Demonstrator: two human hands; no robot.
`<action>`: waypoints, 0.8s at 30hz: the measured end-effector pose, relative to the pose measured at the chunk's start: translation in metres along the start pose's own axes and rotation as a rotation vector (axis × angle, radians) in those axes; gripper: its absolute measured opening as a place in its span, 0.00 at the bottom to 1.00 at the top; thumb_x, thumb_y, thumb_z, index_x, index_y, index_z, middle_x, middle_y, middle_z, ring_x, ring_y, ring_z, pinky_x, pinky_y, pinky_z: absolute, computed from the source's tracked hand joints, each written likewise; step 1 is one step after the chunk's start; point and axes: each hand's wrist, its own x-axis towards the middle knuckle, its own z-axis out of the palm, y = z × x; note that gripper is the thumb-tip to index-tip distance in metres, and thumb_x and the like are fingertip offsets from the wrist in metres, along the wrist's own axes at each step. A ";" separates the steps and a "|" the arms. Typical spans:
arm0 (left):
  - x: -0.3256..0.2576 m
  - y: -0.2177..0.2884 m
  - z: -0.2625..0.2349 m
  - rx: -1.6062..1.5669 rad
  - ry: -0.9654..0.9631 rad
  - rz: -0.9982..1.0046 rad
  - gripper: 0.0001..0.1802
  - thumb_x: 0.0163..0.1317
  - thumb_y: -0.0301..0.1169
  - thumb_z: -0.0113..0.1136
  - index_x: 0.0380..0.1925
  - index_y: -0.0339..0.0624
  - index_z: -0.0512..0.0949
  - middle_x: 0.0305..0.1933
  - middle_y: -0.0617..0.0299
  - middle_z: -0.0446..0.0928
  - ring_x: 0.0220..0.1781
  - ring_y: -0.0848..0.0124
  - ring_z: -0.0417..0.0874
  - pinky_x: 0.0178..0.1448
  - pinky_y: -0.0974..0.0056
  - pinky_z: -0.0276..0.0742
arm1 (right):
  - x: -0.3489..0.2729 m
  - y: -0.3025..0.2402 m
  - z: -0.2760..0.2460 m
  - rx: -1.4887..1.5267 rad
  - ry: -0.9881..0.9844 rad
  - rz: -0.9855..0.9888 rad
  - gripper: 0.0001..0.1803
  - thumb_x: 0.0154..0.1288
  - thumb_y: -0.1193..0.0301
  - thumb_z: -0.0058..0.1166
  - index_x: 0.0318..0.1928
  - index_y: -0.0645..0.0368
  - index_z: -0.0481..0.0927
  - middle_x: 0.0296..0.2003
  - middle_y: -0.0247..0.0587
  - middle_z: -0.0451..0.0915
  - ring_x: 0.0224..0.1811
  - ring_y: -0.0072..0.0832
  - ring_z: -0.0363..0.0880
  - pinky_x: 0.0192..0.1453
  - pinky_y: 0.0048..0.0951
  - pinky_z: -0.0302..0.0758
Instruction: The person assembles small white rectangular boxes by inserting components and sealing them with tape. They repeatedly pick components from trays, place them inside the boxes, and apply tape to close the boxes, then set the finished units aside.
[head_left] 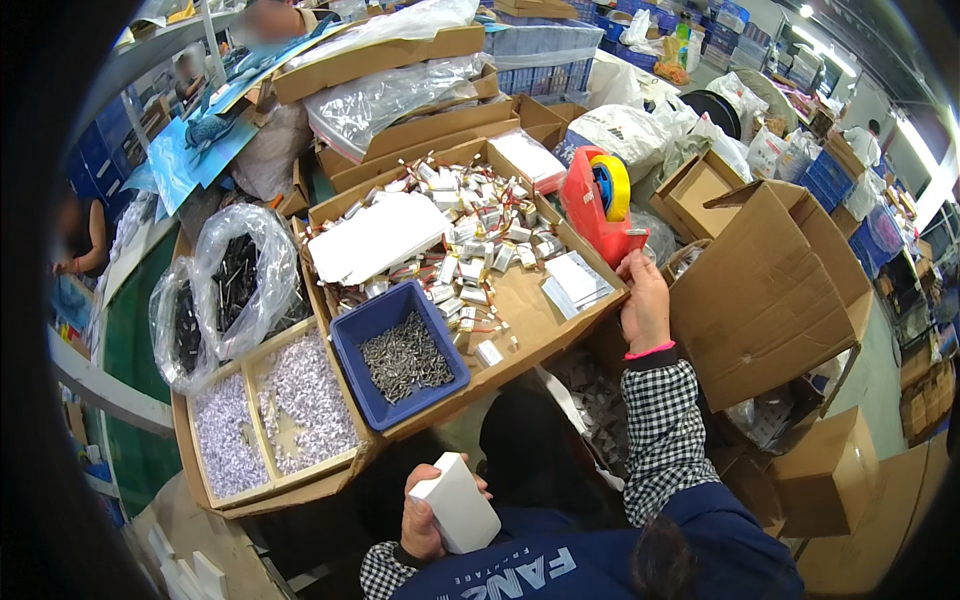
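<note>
My left hand (425, 520) is wrapped round a white box (458, 505), held low in front of my body. My right hand (643, 305) reaches up to the front end of a red tape dispenser (592, 215) that carries a yellow roll of tape (612, 188). Its fingertips are pressed together just below the dispenser's cutting edge; what they pinch is too small to make out. Left of that hand, a stack of white cards (577, 285) lies in a cardboard tray (525, 310) among many small silver battery packs (470, 270) with red wires.
A blue bin (345, 345) of dark screws (405, 357) stands at the tray's near corner. Beside it, a divided wooden box (253, 425) holds small white parts. Clear bags (235, 290) with black pieces lie behind. A large cardboard box (765, 290) stands on the right.
</note>
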 end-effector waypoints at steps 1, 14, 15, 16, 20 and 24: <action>0.000 0.000 -0.001 -0.002 0.007 0.022 0.26 0.59 0.54 0.59 0.54 0.61 0.65 0.63 0.49 0.63 0.53 0.52 0.76 0.53 0.45 0.78 | -0.005 -0.002 0.000 -0.021 0.047 -0.040 0.09 0.71 0.65 0.53 0.40 0.59 0.77 0.33 0.30 0.77 0.34 0.17 0.72 0.42 0.21 0.70; -0.012 0.003 -0.031 0.193 -0.174 0.301 0.27 0.65 0.40 0.57 0.62 0.47 0.64 0.69 0.51 0.56 0.60 0.62 0.71 0.62 0.56 0.68 | -0.192 -0.003 0.083 0.321 -0.634 0.862 0.11 0.69 0.70 0.53 0.47 0.60 0.71 0.26 0.35 0.73 0.30 0.25 0.71 0.41 0.26 0.69; -0.014 0.003 -0.030 0.166 -0.178 0.292 0.29 0.65 0.39 0.58 0.63 0.47 0.62 0.70 0.51 0.55 0.62 0.62 0.69 0.63 0.57 0.66 | -0.204 0.000 0.090 0.226 -0.611 0.938 0.18 0.67 0.70 0.55 0.54 0.58 0.68 0.23 0.32 0.70 0.28 0.24 0.68 0.40 0.27 0.67; -0.016 0.005 -0.029 0.161 -0.162 0.297 0.29 0.65 0.39 0.59 0.63 0.47 0.62 0.70 0.52 0.55 0.62 0.62 0.69 0.64 0.57 0.65 | -0.215 0.003 0.095 0.190 -0.617 1.002 0.26 0.65 0.70 0.58 0.60 0.56 0.65 0.21 0.30 0.67 0.26 0.22 0.65 0.38 0.28 0.65; -0.023 0.009 -0.028 0.160 -0.149 0.330 0.31 0.64 0.38 0.60 0.64 0.46 0.60 0.70 0.52 0.55 0.65 0.62 0.65 0.68 0.56 0.60 | -0.236 0.015 0.111 0.397 -0.703 1.060 0.34 0.65 0.74 0.58 0.67 0.53 0.55 0.30 0.36 0.77 0.32 0.22 0.73 0.44 0.25 0.71; -0.024 0.010 -0.030 0.228 -0.157 0.390 0.34 0.63 0.38 0.61 0.65 0.45 0.58 0.69 0.52 0.56 0.67 0.62 0.63 0.70 0.56 0.57 | -0.241 0.017 0.115 0.245 -0.711 1.079 0.30 0.66 0.74 0.57 0.65 0.54 0.58 0.32 0.37 0.78 0.31 0.19 0.74 0.40 0.21 0.72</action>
